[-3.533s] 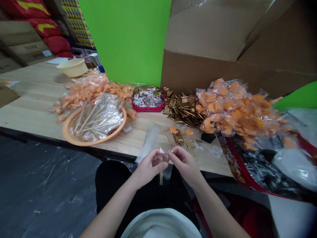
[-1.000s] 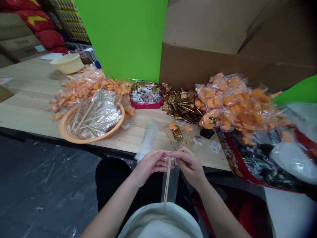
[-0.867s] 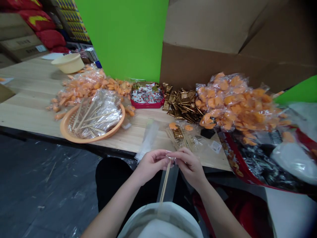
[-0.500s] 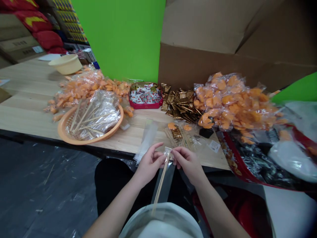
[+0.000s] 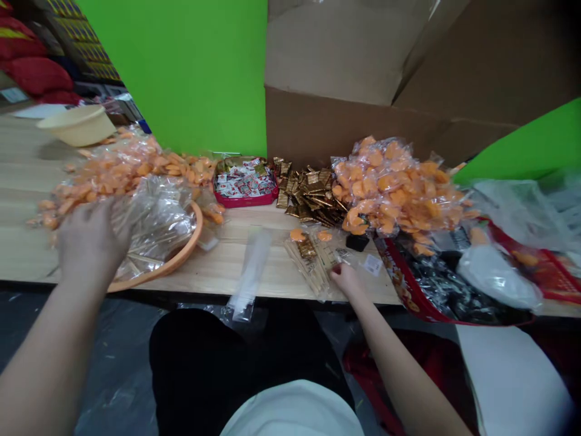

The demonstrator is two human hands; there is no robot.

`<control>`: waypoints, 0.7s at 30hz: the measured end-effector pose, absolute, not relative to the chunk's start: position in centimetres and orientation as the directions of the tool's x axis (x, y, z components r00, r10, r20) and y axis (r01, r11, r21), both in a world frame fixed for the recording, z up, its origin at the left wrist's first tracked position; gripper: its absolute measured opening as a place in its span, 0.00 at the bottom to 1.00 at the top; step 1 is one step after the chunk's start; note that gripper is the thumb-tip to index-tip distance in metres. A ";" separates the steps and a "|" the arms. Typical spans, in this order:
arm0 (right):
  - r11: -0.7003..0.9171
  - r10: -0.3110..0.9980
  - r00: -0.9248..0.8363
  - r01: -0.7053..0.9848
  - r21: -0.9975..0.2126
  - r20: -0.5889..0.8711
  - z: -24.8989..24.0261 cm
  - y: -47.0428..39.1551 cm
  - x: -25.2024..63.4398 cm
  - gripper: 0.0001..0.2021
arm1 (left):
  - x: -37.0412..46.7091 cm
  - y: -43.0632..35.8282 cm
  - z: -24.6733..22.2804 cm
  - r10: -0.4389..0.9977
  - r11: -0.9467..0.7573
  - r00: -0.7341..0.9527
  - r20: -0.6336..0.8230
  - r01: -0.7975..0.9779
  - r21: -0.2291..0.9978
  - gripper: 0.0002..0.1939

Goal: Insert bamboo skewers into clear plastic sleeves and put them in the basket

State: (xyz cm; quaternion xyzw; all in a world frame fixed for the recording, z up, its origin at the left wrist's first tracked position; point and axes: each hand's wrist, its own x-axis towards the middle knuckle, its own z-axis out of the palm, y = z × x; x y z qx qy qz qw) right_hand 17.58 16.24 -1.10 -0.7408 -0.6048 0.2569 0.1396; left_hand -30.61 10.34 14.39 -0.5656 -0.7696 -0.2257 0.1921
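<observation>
Left hand: blurred, over the left part of the orange basket; left hand (image 5: 91,239), orange basket (image 5: 198,224). Fingers look bent and apart; cannot tell whether they hold anything.
Basket contents: clear-wrapped sticks (image 5: 158,221), heaped, film glossy; any print on it unreadable.
Right hand: right hand (image 5: 347,280) at the lower right of the flat stick packs (image 5: 306,266), fingers curled. Cannot tell whether the fingertips are clamped on film or only touching.
Stick packs, location: on the wooden table (image 5: 222,260), near its front edge, right of the clear sleeves (image 5: 249,269). Gold packet and orange pieces show at their upper end.
Print beside right hand: small dark marks on clear film, illegible. White label (image 5: 373,264) just beyond carries fine dark print, too small to read.
Tray: pink tray (image 5: 247,201) holding white sachets (image 5: 247,180) with red and dark printing; wording not resolved.
Gold packets: gold packets (image 5: 313,194), piled right of tray, markings not legible.
Red box: red box (image 5: 394,275) at right, picture-printed side; lettering unreadable.
Orange stock: wrapped orange pieces in two heaps, left heap (image 5: 122,160) behind basket, right heap (image 5: 399,188) beside gold packets.
Upper left: red bags (image 5: 39,75), yellow print on one, cut off by the frame edge.
</observation>
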 end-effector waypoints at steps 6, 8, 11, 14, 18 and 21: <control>-0.258 0.945 0.138 0.873 -0.415 -0.298 -1.8 17.2 15.7 0.07 | -19.7 8.7 3.8 0.843 -0.151 -0.033 0.537 0.943 0.296 0.14; -0.269 0.930 0.130 0.877 -0.397 -0.343 -1.7 17.5 16.0 0.05 | -15.6 7.1 -0.2 0.903 -0.191 -0.002 0.431 0.895 0.404 0.12; -0.308 0.884 0.109 0.867 -0.392 -0.455 -1.4 17.8 16.9 0.05 | -12.1 5.6 -2.9 0.942 -0.175 -0.015 0.336 0.830 0.529 0.12; -0.386 0.805 0.077 0.821 -0.420 -0.588 -1.1 17.5 17.9 0.12 | -11.7 5.1 -2.5 0.953 -0.167 -0.025 0.303 0.791 0.589 0.12; -0.522 0.706 0.033 0.699 -0.489 -0.707 -0.9 16.4 18.9 0.14 | -12.6 5.4 -1.4 0.957 -0.145 -0.054 0.286 0.764 0.629 0.12; -0.618 0.667 0.012 0.566 -0.545 -0.745 -0.8 15.8 19.5 0.10 | -12.6 5.4 -1.3 0.961 -0.133 -0.071 0.269 0.732 0.669 0.12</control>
